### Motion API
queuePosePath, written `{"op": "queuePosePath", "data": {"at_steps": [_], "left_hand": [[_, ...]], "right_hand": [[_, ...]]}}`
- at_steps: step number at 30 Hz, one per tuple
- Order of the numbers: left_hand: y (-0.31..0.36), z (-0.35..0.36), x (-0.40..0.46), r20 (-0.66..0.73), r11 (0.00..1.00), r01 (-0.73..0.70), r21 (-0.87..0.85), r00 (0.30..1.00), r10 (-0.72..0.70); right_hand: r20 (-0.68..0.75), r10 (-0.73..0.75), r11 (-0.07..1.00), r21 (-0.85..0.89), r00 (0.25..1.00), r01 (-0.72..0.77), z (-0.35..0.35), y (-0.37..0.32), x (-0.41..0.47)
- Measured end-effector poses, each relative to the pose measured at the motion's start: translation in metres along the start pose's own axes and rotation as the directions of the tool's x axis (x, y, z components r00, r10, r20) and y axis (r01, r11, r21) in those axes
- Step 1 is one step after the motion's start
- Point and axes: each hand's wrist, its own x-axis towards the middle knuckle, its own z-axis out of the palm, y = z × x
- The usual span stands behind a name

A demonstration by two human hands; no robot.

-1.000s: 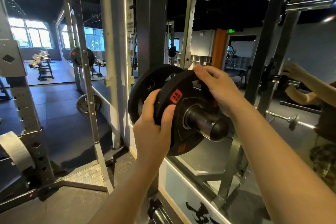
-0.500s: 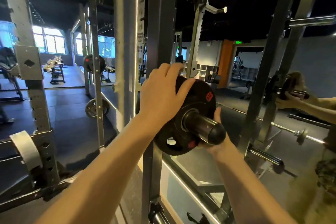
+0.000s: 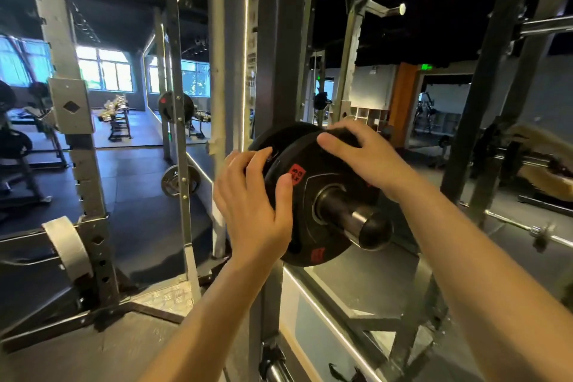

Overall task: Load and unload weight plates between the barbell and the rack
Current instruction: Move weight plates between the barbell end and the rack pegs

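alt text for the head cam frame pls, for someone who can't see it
Two bare hands grip a black weight plate on a steel peg of a gym rack: the left hand holds its left edge, the right hand its top rim. A second plate sits right behind it.

The front weight plate point(image 3: 313, 211) was black with red labels, and the plate behind it point(image 3: 279, 136) was black too. The storage peg point(image 3: 356, 220) was dark with a silver band. The rack upright point(image 3: 276, 56) was grey, its base plate point(image 3: 167, 298) diamond-patterned.
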Motion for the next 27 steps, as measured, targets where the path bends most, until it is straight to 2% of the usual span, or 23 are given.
{"op": "queuePosePath", "data": {"at_steps": [5, 8, 14, 18, 27], "left_hand": [[-0.002, 0.002, 0.023, -0.019, 0.993, -0.081, 0.087, 0.996, 0.083], [-0.003, 0.003, 0.036, 0.022, 0.981, -0.127, 0.149, 0.992, 0.125], [-0.003, 0.006, 0.062, 0.098, 0.945, -0.2, 0.258, 0.979, 0.181], [-0.003, 0.009, 0.07, 0.117, 0.937, -0.207, 0.28, 0.977, 0.181], [-0.004, 0.009, 0.074, 0.123, 0.934, -0.222, 0.279, 0.973, 0.195]], "right_hand": [[-0.101, 0.106, 0.974, 0.211, 0.989, -0.083, 0.009, 0.023, 0.007], [-0.137, 0.155, 0.952, 0.286, 0.978, -0.111, 0.014, 0.032, 0.01], [-0.132, 0.277, 0.866, 0.463, 0.952, -0.188, 0.023, 0.042, 0.015], [-0.137, 0.32, 0.851, 0.476, 0.937, -0.221, 0.026, 0.049, 0.018], [-0.118, 0.311, 0.851, 0.477, 0.943, -0.221, 0.027, 0.055, 0.022]]}}
